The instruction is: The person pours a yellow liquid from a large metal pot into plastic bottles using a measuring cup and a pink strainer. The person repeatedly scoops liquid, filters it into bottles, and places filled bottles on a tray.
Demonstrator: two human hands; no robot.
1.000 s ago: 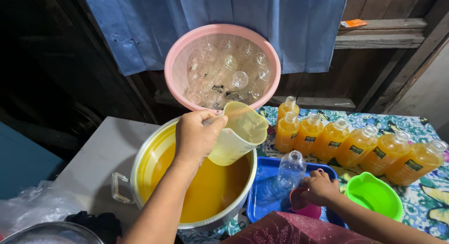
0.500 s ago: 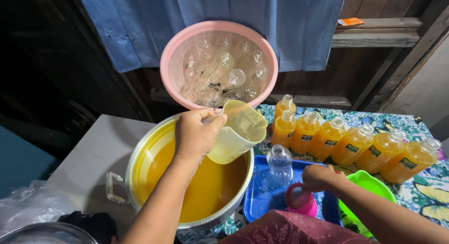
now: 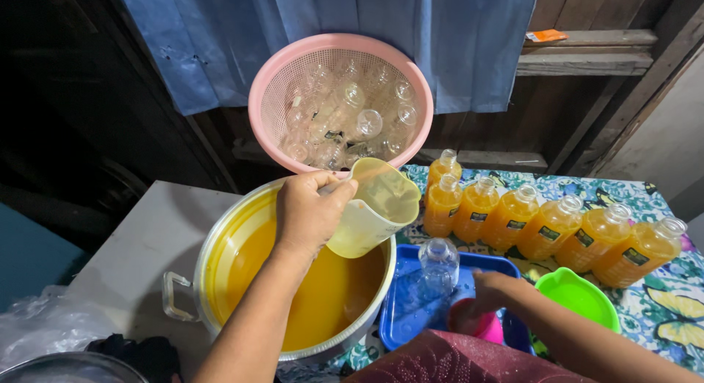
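Over the big steel pot of orange juice point(image 3: 242, 280), the left hand point(image 3: 308, 214) clasps a cream plastic jug point(image 3: 370, 210); at 4 o'clock, the right hand point(image 3: 491, 295) seems closed on a pink cup point(image 3: 477, 324) beside a clear empty bottle point(image 3: 438, 269); dark-labelled orange bottles point(image 3: 550, 225) line the desk at 2 o'clock.

a grey surface point(image 3: 147, 243) carries a large metal pot point(image 3: 213, 273) of orange liquid. to its right, a patterned cloth point(image 3: 660, 309) covers the surface, bearing a row of orange-filled bottles point(image 3: 550, 225), a blue tray point(image 3: 411, 309) with a clear empty bottle point(image 3: 438, 265), and a green bowl point(image 3: 576, 295). crumpled plastic point(image 3: 40, 328) lies at the left edge.
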